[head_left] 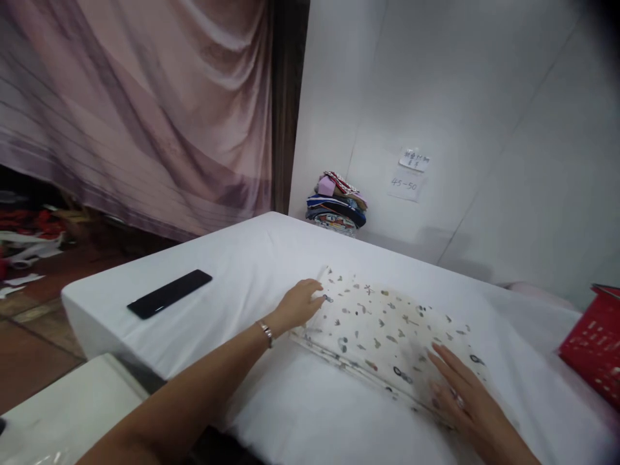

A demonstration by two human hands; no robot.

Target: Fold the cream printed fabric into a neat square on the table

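A folded white cloth with small grey-green prints (382, 323) lies flat on the white-covered table (232, 271). My left hand (301, 302) rests on the cloth's left edge, fingers curled down onto it; a bracelet sits on that wrist. My right hand (460, 391) lies flat on the cloth's near right part with fingers stretched out and a ring showing. Neither hand lifts the cloth.
A black phone (169, 293) lies on the table's left side. A stack of folded colourful clothes (338, 203) sits against the white wall at the back. A red basket (595, 342) stands at the right edge. A pink curtain (135, 110) hangs at the left.
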